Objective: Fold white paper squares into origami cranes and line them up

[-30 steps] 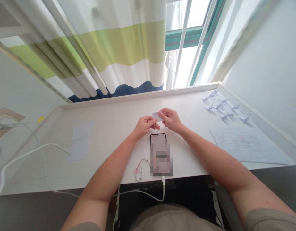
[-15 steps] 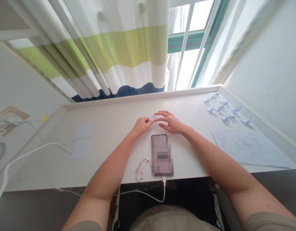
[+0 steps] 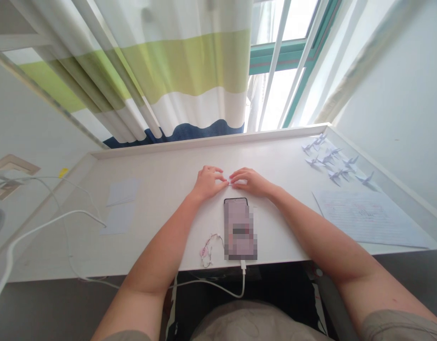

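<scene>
A small piece of white paper (image 3: pixel 229 182) lies low on the desk between my two hands, mostly covered by fingers. My left hand (image 3: pixel 209 182) pinches its left side, thumb and fingertips together at the edge. From the other side my right hand (image 3: pixel 250 182) has its thumb and fingertips closed on the paper too. The fingertips of both hands almost meet. Just below them a phone (image 3: pixel 239 229) lies face up, its screen blurred out. Folded white paper cranes (image 3: pixel 334 158) stand in a group at the desk's far right.
White paper sheets (image 3: pixel 120 206) lie at the left of the desk (image 3: pixel 168 166). A written sheet (image 3: pixel 367 218) lies at the right. A white charging cable (image 3: pixel 244 279) runs from the phone over the front edge, beside a beaded strap (image 3: pixel 206 250). Another cable (image 3: pixel 37 232) crosses the left side.
My left hand has uncurled its fingers somewhat and shifted beside the paper. My right hand's spread fingers have drawn in, and less of the paper shows.
</scene>
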The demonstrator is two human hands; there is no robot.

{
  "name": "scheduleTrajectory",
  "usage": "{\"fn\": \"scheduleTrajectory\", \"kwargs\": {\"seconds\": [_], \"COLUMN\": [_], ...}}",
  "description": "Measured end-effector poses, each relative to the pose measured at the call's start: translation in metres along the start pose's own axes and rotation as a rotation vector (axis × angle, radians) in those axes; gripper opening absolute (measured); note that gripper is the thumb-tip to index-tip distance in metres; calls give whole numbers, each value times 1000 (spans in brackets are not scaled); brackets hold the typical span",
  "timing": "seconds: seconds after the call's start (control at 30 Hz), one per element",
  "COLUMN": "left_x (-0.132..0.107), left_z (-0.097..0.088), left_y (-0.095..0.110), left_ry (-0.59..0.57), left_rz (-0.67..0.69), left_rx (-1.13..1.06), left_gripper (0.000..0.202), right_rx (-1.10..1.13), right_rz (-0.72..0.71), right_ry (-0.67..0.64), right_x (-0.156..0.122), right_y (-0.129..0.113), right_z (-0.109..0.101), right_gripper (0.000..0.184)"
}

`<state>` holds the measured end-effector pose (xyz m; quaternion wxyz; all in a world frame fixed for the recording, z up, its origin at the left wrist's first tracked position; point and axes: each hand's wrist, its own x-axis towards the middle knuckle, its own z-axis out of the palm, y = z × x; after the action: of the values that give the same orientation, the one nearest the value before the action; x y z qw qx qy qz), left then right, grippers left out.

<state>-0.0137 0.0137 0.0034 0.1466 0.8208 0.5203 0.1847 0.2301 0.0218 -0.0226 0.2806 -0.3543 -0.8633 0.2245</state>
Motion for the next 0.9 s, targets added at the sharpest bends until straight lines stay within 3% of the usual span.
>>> {"fn": "scheduleTrajectory", "kwargs": {"seconds": [0.27,0.37,0.5,0.67,0.9], "left_x": [5,1,1,6,3], "left_z": [-8,-3,2,5,3], "left_y": [-19,-24,-27,-27,-28], "left_ry": [-117,-43,-41,-9,-18], "left_rz": [130,79,75,-9,39], "left_rx": [-43,-120,-172,-199,-230], "left_gripper": [9,9,13,7,5], "right_rx": [-75,-125,-151,-67,-31], "right_rz": [54,109,147,61,32], "right_ry": [-2,8,23,20,46], "right_x": [3,6,7,3,5], "right_y": [-8,-10,-12,-9,-5], "right_z": [1,5,8,5,5], "right_gripper": [20,22,21,12,15]}}
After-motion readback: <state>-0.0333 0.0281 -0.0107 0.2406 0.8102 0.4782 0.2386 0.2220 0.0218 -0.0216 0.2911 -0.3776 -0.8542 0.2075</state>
